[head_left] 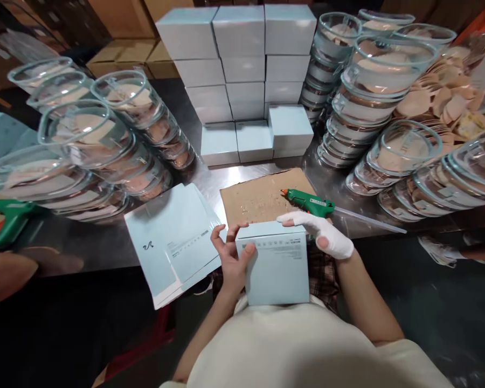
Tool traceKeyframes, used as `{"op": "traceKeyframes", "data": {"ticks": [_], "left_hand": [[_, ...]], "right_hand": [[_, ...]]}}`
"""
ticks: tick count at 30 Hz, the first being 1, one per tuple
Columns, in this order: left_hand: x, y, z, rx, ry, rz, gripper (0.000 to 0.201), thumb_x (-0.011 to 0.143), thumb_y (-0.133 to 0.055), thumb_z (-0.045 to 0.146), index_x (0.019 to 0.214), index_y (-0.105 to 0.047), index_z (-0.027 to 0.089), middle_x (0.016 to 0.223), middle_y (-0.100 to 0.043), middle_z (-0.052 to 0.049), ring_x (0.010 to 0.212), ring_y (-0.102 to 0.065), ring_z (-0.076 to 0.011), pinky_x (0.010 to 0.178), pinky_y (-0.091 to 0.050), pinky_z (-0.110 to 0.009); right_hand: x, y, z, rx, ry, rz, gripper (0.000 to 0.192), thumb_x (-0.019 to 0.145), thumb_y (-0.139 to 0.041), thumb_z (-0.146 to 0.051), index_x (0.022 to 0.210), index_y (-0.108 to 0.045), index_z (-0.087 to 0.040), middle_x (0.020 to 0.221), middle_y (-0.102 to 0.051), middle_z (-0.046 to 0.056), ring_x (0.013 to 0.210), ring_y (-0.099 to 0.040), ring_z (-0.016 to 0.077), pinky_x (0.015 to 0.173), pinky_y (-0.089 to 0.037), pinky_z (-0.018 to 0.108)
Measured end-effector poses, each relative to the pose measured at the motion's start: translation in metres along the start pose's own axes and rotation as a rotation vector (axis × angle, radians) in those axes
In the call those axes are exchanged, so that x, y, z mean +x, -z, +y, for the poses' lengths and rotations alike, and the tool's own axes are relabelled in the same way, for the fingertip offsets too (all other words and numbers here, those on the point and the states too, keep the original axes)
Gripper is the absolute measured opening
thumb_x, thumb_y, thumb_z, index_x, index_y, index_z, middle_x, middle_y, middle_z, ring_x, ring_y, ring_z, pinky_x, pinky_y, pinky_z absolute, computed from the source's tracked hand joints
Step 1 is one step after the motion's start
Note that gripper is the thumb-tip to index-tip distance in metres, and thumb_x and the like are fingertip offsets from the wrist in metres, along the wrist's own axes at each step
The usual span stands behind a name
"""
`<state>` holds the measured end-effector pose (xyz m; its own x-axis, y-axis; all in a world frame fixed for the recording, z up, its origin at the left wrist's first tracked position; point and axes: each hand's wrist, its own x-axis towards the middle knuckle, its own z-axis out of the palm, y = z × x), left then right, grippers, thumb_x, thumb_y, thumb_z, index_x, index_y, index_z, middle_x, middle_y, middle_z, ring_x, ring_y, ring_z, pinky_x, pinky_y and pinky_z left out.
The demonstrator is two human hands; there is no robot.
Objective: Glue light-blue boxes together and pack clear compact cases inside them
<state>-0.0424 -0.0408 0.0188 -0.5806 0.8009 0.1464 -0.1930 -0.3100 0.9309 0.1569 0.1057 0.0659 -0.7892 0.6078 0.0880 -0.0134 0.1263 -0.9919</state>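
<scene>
A light blue cardboard box (278, 269) with small dark print is upright against my body at the table's front edge. My left hand (233, 257) grips its upper left corner, thumb on the printed face and fingers bent beyond the edge. My right hand (321, 231), in a white glove with bare fingertips, holds the upper right corner, fingers laid along the top. Just beyond the box, a green glue gun (307, 201) with an orange tip rests on a brown cardboard sheet (242, 196). A clear glue stick (369, 220) extends from its rear.
Flat light blue box blanks (151, 256) lie to the left, overhanging the table edge. Finished boxes (242, 70) are stacked at the back. Stacks of glass containers (87, 132) flank both sides. Another person's arm (8, 272) and a second green glue gun (8, 218) are far left.
</scene>
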Motion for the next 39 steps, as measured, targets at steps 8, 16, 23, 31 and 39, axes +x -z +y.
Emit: {"op": "traceKeyframes", "data": {"ticks": [8, 16, 23, 31, 39], "left_hand": [[0.009, 0.01, 0.01, 0.233, -0.147, -0.138, 0.029, 0.09, -0.077, 0.052, 0.092, -0.069, 0.025, 0.114, -0.062, -0.007, 0.119, -0.061, -0.0254, 0.103, -0.046, -0.038], [0.009, 0.005, 0.012, 0.213, -0.069, -0.095, 0.029, 0.09, -0.077, 0.052, 0.091, -0.071, 0.024, 0.114, -0.064, -0.008, 0.12, -0.062, -0.0271, 0.102, -0.047, -0.039], [0.009, 0.023, 0.006, 0.203, -0.06, -0.045, 0.062, 0.082, -0.079, 0.068, 0.128, -0.056, 0.032, 0.151, -0.051, -0.013, 0.145, -0.05, -0.033, 0.113, -0.046, -0.046], [0.024, 0.049, 0.036, 0.314, 0.304, -0.244, 0.097, 0.081, -0.087, 0.05, 0.159, -0.031, 0.036, 0.134, -0.067, -0.014, 0.12, -0.068, -0.0285, 0.093, -0.061, -0.042], [0.241, -0.008, 0.04, 1.062, -0.04, -0.002, 0.061, 0.104, -0.052, 0.05, 0.152, -0.051, 0.013, 0.141, -0.068, -0.019, 0.125, -0.066, -0.034, 0.105, -0.052, -0.049]], "right_hand": [[0.0, -0.004, -0.011, -0.424, 0.358, -0.184, 0.034, 0.102, -0.067, -0.039, 0.133, -0.071, -0.025, 0.134, -0.063, 0.013, 0.126, -0.062, 0.0228, 0.111, -0.05, 0.043], [-0.004, -0.013, 0.005, -0.395, 0.382, -0.022, 0.029, 0.099, -0.071, -0.041, 0.125, -0.071, -0.027, 0.132, -0.065, 0.012, 0.121, -0.064, 0.0245, 0.106, -0.053, 0.045], [0.011, -0.034, 0.015, -0.244, 0.355, 0.306, 0.015, 0.096, -0.076, -0.041, 0.101, -0.073, -0.027, 0.129, -0.067, 0.009, 0.118, -0.065, 0.0249, 0.106, -0.053, 0.047], [0.025, -0.006, 0.009, 0.046, 0.158, 0.496, 0.097, 0.078, -0.076, -0.081, 0.155, -0.046, -0.03, 0.172, -0.03, 0.015, 0.143, -0.055, 0.0352, 0.111, -0.053, 0.048], [-0.036, -0.004, 0.033, -0.016, 0.012, 0.891, 0.058, 0.095, -0.068, -0.062, 0.137, -0.061, -0.023, 0.143, -0.066, 0.017, 0.116, -0.073, 0.0295, 0.108, -0.056, 0.053]]}}
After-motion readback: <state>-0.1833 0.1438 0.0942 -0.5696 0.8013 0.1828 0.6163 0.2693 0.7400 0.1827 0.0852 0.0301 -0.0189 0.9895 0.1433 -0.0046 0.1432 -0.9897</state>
